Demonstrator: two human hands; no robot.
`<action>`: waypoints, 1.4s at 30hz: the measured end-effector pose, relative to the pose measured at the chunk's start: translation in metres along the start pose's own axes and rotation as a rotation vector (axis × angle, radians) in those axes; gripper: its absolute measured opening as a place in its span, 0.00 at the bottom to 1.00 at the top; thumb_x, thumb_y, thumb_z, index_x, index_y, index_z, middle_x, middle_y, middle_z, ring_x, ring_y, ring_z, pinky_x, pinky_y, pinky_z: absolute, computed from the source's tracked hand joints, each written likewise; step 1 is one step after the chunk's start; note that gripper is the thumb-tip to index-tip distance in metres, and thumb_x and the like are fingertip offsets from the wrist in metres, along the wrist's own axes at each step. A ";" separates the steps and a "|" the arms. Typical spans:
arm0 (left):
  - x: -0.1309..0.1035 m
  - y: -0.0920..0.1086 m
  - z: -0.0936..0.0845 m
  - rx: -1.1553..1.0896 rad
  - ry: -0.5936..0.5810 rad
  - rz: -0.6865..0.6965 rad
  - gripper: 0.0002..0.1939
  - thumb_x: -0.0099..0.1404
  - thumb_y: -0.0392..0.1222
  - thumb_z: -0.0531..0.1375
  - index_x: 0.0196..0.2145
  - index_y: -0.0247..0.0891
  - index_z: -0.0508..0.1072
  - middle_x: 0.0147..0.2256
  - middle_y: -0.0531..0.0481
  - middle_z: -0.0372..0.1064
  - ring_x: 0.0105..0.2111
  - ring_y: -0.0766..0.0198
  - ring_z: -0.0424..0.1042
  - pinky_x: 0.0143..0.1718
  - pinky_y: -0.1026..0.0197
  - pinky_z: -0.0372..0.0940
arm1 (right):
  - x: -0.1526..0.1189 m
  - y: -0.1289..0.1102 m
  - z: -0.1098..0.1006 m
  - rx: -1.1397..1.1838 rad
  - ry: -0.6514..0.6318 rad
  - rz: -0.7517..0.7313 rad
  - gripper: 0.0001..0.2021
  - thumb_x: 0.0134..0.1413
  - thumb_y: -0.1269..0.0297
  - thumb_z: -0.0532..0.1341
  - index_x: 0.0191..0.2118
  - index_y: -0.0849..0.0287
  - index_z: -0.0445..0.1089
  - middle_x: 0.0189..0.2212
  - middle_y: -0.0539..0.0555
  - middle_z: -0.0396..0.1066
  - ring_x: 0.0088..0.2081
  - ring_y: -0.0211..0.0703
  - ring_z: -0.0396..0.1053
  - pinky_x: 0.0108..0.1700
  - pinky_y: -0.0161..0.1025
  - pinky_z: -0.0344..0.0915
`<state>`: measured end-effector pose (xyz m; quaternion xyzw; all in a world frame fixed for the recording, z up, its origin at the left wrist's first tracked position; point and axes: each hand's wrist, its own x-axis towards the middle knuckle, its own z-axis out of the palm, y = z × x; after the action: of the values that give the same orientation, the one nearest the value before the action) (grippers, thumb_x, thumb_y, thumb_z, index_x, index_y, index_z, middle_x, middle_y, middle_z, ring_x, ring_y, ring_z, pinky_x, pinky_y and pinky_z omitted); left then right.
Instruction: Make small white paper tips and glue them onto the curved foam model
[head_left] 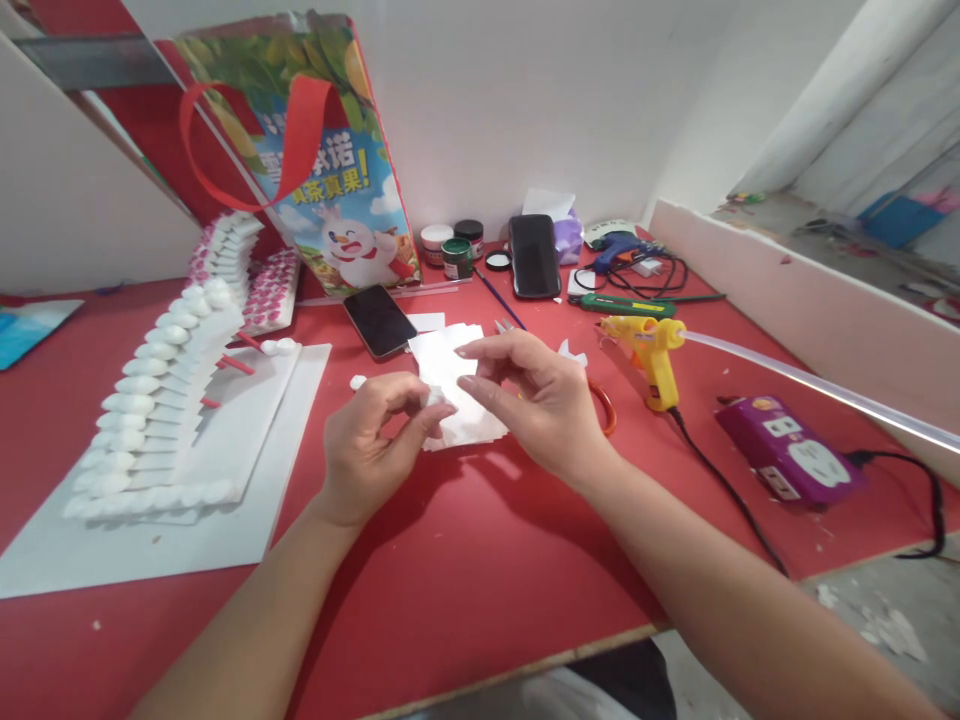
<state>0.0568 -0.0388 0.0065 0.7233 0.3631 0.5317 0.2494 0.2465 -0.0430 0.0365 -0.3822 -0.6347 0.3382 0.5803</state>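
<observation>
My left hand pinches a small crumpled white piece between thumb and index finger. To its right, my right hand has its thumb and fingertips apart, with nothing visible between them. Both hands are above a stack of white paper sheets on the red table. Partly hidden behind my right hand lie scissors with an orange handle. A small white lump rests just beyond my left hand.
White rolled pieces in a curved row stand on a white board at left. Phones, paint jars and a gift bag are behind. A yellow glue gun and purple power box, both corded, lie right.
</observation>
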 end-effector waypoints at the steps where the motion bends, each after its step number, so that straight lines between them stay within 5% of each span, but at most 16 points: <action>1: 0.000 -0.002 0.000 0.065 0.014 0.057 0.08 0.65 0.36 0.68 0.41 0.40 0.74 0.30 0.55 0.77 0.26 0.66 0.77 0.31 0.63 0.73 | 0.002 0.000 -0.001 0.036 0.012 0.082 0.04 0.55 0.65 0.69 0.37 0.58 0.77 0.32 0.52 0.76 0.34 0.39 0.71 0.38 0.38 0.69; 6: -0.001 -0.010 -0.002 0.271 0.058 0.282 0.11 0.63 0.35 0.70 0.43 0.39 0.75 0.35 0.50 0.81 0.30 0.62 0.80 0.34 0.61 0.74 | 0.005 0.001 -0.003 0.171 0.038 0.392 0.16 0.44 0.52 0.76 0.26 0.59 0.75 0.23 0.49 0.73 0.25 0.35 0.66 0.28 0.34 0.63; 10: -0.002 -0.009 -0.001 0.279 0.060 0.312 0.11 0.64 0.35 0.69 0.43 0.39 0.75 0.34 0.51 0.81 0.27 0.64 0.79 0.33 0.63 0.73 | 0.004 0.001 0.002 0.306 -0.020 0.594 0.26 0.52 0.38 0.68 0.24 0.60 0.72 0.17 0.46 0.63 0.19 0.31 0.59 0.23 0.33 0.56; 15: 0.000 -0.005 0.001 0.321 0.035 0.339 0.08 0.67 0.39 0.67 0.42 0.40 0.74 0.33 0.51 0.80 0.26 0.66 0.78 0.31 0.65 0.71 | 0.002 -0.004 0.010 0.539 -0.143 0.763 0.25 0.42 0.43 0.75 0.30 0.59 0.69 0.22 0.44 0.66 0.23 0.31 0.62 0.26 0.32 0.60; 22: 0.005 0.000 0.001 0.374 0.041 0.407 0.06 0.69 0.42 0.66 0.41 0.41 0.73 0.29 0.54 0.78 0.24 0.67 0.76 0.30 0.65 0.69 | 0.000 -0.002 0.012 0.622 -0.194 0.757 0.25 0.39 0.47 0.78 0.32 0.60 0.69 0.23 0.46 0.70 0.24 0.31 0.64 0.30 0.33 0.61; 32: 0.002 -0.002 0.006 0.333 0.045 0.329 0.07 0.68 0.43 0.66 0.40 0.39 0.73 0.28 0.55 0.76 0.25 0.68 0.75 0.29 0.67 0.70 | -0.002 0.001 0.014 0.639 -0.179 0.745 0.26 0.38 0.46 0.78 0.32 0.59 0.69 0.24 0.46 0.71 0.25 0.33 0.68 0.30 0.34 0.62; 42: 0.002 -0.001 0.005 0.394 0.036 0.368 0.08 0.69 0.43 0.66 0.41 0.39 0.71 0.28 0.56 0.76 0.24 0.69 0.75 0.30 0.67 0.68 | -0.001 0.001 0.012 0.805 -0.200 0.866 0.23 0.36 0.54 0.81 0.29 0.61 0.70 0.22 0.47 0.70 0.25 0.33 0.68 0.31 0.33 0.61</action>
<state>0.0619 -0.0363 0.0055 0.8021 0.3265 0.5001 -0.0033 0.2348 -0.0429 0.0341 -0.3223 -0.2948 0.7921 0.4262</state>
